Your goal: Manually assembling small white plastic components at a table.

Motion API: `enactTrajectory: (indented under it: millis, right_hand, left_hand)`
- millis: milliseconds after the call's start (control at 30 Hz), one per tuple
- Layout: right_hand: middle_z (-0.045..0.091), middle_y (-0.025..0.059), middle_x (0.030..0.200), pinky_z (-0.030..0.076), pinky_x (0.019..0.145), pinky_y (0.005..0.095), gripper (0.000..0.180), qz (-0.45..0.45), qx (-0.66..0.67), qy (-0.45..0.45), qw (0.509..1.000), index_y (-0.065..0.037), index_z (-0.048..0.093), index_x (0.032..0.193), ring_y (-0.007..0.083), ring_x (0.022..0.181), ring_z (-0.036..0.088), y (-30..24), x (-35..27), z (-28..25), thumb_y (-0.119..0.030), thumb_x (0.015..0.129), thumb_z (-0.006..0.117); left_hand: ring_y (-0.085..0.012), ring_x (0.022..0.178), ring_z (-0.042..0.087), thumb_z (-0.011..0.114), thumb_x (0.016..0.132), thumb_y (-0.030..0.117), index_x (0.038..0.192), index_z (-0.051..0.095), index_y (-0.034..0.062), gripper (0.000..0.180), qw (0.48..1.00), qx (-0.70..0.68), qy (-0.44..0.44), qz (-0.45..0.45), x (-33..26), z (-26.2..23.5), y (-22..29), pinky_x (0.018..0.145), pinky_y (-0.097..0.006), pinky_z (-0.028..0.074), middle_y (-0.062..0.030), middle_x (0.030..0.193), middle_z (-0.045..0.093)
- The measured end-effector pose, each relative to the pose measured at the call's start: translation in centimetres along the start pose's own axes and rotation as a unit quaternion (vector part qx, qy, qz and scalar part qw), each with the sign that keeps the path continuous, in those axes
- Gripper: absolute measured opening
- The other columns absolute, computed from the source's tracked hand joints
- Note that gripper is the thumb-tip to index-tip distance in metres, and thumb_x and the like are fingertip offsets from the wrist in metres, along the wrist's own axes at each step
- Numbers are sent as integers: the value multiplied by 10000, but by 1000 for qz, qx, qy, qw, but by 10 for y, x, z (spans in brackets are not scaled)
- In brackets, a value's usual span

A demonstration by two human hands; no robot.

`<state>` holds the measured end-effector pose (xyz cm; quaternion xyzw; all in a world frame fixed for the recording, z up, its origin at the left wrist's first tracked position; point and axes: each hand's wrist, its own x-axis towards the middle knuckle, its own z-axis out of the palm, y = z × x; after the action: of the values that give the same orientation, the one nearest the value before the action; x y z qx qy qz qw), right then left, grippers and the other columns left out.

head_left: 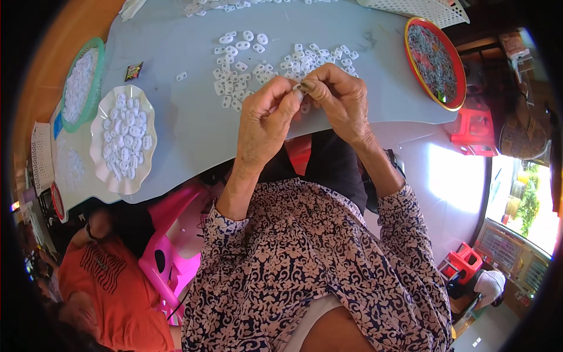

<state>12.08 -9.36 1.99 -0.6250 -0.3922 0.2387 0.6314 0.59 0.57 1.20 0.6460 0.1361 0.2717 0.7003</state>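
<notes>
My left hand (264,123) and my right hand (341,101) meet over the near edge of the grey table (193,129). Both are closed, thumbs and fingertips pinched together around a small white plastic piece (298,87), mostly covered by the fingers. Whether the right fingertips also hold a tiny second part cannot be made out. Just beyond the hands lies a loose pile of white two-holed plastic pieces (308,60). More flat white pieces (230,82) are spread to the left of it, with a few larger oval ones (262,39) farther back.
On the left stand a scalloped white dish (98,146) of white oval pieces and a green basket (97,88) of small white parts. A red round tray (412,58) of small grey metal parts is at right. A small wrapped packet (134,71) lies left; a person in orange (111,293) sits there.
</notes>
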Motion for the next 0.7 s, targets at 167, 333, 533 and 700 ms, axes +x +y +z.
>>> enactTrajectory:
  millis: [167, 333, 533, 700]
  right_hand:
    - [625, 15, 740, 468, 600, 201, 132, 2, 84, -6, 996, 7, 597, 871, 53, 660, 562, -1, -1, 2, -122, 878, 623]
    - [591, 12, 748, 451, 627, 211, 119, -17, 96, 2, 995, 14, 583, 919, 58, 653, 513, 0, 4, -1, -102, 894, 593]
    - [588, 22, 723, 485, 635, 224, 106, 37, 136, 11, 990, 41, 583, 910, 65, 582, 512, 3, 3, -5, -61, 880, 583]
    - [619, 9, 781, 469, 642, 192, 99, 24, 111, 14, 993, 29, 611, 911, 45, 702, 558, 7, -1, -5, -47, 852, 589]
  left_hand:
    - [-17, 610, 456, 549, 916, 169, 867, 577, 16, 163, 999, -13, 32, 18, 0, 4, 4, 532, -180, 367, 23, 682, 559]
    - [-68, 637, 508, 555, 900, 163, 897, 590, 10, 157, 993, 108, 8, 38, 10, -7, 21, 572, -226, 417, -19, 687, 574]
    - [-265, 666, 527, 552, 835, 95, 881, 586, 19, 95, 878, 432, 95, 182, 46, -51, 25, 638, -352, 444, -117, 717, 581]
    - [-257, 685, 493, 562, 784, 62, 825, 587, 57, 48, 792, 568, 85, 207, 72, -82, 10, 705, -371, 395, -85, 625, 538]
